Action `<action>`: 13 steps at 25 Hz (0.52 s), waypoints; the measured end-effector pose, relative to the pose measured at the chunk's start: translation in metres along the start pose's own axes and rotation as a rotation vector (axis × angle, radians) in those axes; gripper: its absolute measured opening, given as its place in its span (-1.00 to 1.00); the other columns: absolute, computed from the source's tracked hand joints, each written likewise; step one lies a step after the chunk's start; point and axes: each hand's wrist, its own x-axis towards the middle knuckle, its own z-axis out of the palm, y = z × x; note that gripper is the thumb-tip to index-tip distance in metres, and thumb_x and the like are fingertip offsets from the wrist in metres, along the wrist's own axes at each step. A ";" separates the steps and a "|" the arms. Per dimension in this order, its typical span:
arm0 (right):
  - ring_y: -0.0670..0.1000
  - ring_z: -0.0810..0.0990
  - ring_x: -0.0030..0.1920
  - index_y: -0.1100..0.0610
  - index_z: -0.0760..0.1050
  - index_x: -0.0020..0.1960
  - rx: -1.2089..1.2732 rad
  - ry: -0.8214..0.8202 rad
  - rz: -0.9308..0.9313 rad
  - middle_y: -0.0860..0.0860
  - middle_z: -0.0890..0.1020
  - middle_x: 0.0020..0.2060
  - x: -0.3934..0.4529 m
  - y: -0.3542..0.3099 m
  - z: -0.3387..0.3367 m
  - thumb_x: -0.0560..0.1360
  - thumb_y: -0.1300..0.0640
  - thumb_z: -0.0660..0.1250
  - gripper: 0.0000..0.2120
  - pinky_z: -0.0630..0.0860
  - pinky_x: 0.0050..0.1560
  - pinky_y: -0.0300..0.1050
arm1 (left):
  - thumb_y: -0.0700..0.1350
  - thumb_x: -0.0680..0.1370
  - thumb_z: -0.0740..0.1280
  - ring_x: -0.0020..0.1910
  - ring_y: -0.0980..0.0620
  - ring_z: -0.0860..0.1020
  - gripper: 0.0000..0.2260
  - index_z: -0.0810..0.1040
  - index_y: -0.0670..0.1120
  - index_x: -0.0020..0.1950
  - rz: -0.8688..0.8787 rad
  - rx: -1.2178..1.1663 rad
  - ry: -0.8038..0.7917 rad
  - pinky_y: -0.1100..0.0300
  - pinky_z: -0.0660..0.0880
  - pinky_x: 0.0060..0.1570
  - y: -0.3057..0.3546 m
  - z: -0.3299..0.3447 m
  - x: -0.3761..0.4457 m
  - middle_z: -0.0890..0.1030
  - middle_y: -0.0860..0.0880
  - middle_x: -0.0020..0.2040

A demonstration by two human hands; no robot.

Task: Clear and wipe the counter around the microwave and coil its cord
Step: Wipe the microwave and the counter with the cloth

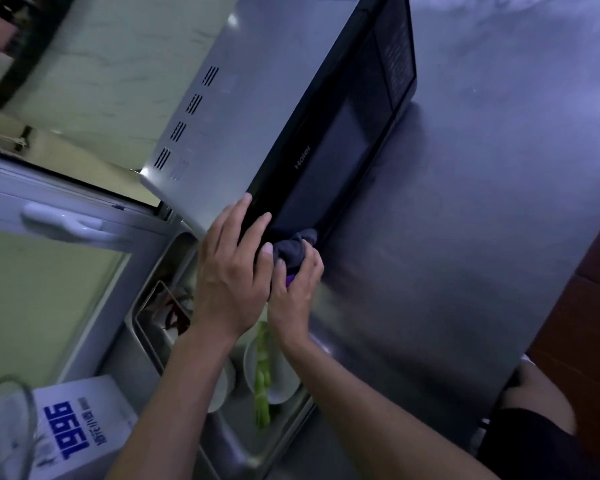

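Note:
The view is tilted. A silver microwave with a black door stands on the steel counter. My left hand rests on the near corner of the microwave, fingers spread over its top edge and door. My right hand is closed around a crumpled grey and purple cloth, which presses against the lower corner of the door where it meets the counter. The cord is not in view.
A sink lies under my arms, holding a metal tray with reddish food, white bowls and a plate with green vegetables. A white box printed 1996 and a glass lid sit at the lower left. A window handle is on the left.

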 end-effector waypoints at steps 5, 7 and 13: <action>-0.02 0.21 0.48 0.09 0.25 0.51 0.012 0.010 0.022 0.02 0.22 0.47 0.016 -0.001 -0.002 0.63 0.12 0.27 -0.52 0.18 0.52 0.04 | -0.06 0.65 0.15 0.50 -0.08 0.26 -0.62 0.45 -0.13 0.43 0.010 0.028 -0.021 -0.04 0.23 0.45 -0.003 0.000 0.021 0.32 -0.12 0.52; 0.00 0.23 0.46 0.12 0.26 0.50 0.010 0.037 0.042 0.05 0.24 0.45 0.035 -0.007 -0.007 0.63 0.13 0.26 -0.53 0.18 0.51 0.03 | -0.06 0.64 0.15 0.51 -0.07 0.25 -0.62 0.45 -0.11 0.43 0.014 0.026 -0.034 -0.05 0.25 0.43 0.001 0.001 0.042 0.31 -0.11 0.52; 0.10 0.28 0.44 0.24 0.29 0.47 -0.008 0.112 0.055 0.15 0.31 0.42 0.131 -0.042 -0.039 0.62 0.21 0.27 -0.56 0.19 0.50 0.01 | -0.04 0.62 0.17 0.51 -0.09 0.25 -0.62 0.48 -0.08 0.41 0.040 0.048 -0.029 -0.08 0.27 0.37 0.035 0.014 0.120 0.30 -0.12 0.54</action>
